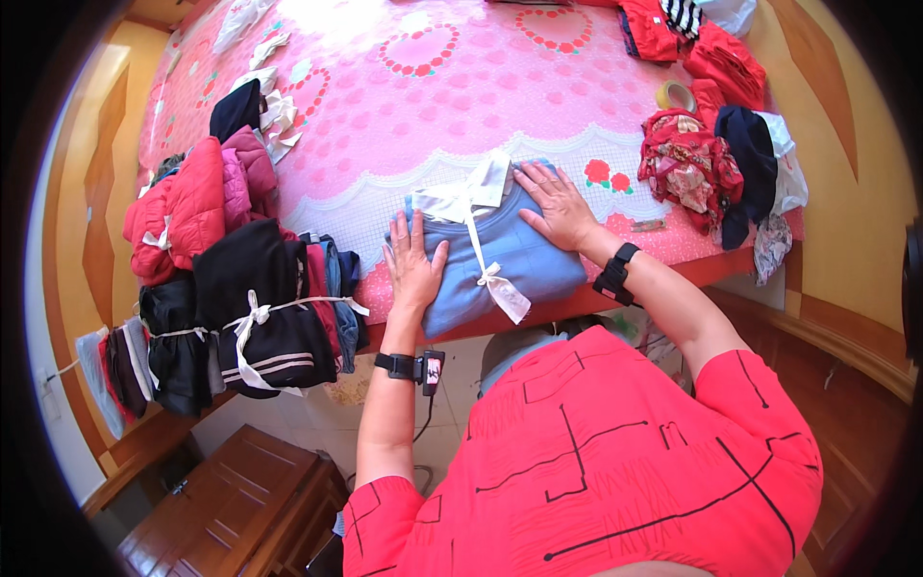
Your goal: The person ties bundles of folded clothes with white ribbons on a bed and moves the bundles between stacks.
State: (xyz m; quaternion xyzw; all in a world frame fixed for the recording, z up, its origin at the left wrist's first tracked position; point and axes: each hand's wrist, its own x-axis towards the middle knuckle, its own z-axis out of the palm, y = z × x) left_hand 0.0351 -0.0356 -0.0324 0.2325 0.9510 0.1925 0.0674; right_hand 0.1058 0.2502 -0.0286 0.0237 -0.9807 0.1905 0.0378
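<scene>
A folded blue garment [529, 267] lies at the near edge of the bed, in front of me. A white cloth strip [475, 240] runs down its middle, with a knot near the front and a loose end hanging over the edge. At its far side sits a white cloth piece [486, 188], perhaps part of the strip. My left hand [415, 267] rests flat on the garment's left side, fingers stretched out. On the right side my right hand [558, 207] presses down, fingers extended and slightly apart. Neither hand grips anything.
To the left are tied bundles: a red puffer jacket [192, 207], a black garment [264, 288] and several folded clothes. At right lie a floral red cloth [685, 163], a dark blue cloth [745, 163] and a tape roll [675, 96]. A wooden cabinet [226, 500] stands below left.
</scene>
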